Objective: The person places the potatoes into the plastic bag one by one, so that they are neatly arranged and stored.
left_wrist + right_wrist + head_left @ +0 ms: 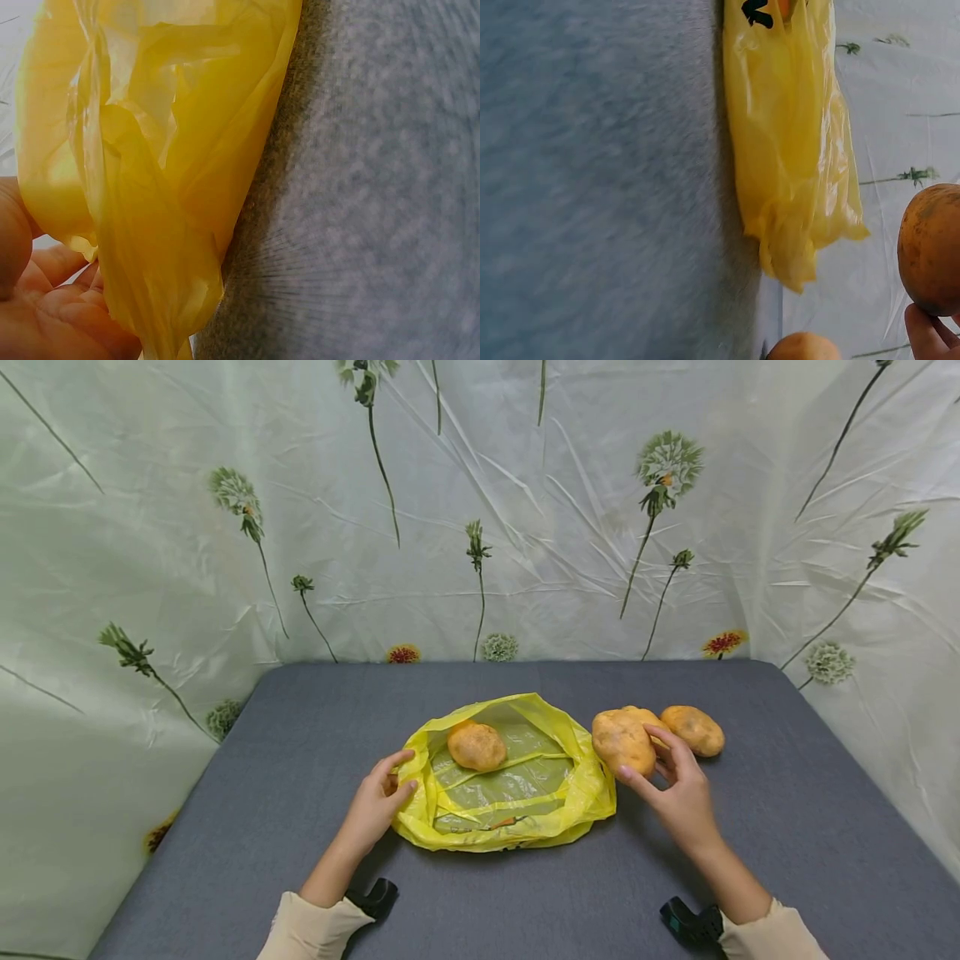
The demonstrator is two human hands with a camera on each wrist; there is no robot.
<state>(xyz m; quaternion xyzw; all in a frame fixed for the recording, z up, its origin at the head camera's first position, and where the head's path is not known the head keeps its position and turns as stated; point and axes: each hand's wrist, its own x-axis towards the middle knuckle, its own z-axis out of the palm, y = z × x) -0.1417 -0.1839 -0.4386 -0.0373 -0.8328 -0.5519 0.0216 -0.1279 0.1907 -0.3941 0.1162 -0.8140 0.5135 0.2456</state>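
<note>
A yellow plastic bag (pixel 600 789) lies with its mouth spread wide, and one potato (pixel 477 747) sits inside near the far side. My left hand (pixel 372 806) holds the bag's left rim between thumb and fingers; the left wrist view shows the thin yellow film (pixel 161 225) bunched beside the fingers. Just past the bag's right rim, my right hand (pixel 684 797) grips a large potato (pixel 622 742) by its right side. The same held potato (pixel 931 247) shows at the edge of the right wrist view, raised above the tabletop.
Behind the held potato, another potato (pixel 651 718) is partly hidden, with a further potato (pixel 693 731) to its right. All stand on a grey cloth-covered table (pixel 525 906). A pale curtain with printed flowers (pixel 555 527) hangs behind the table's far edge.
</note>
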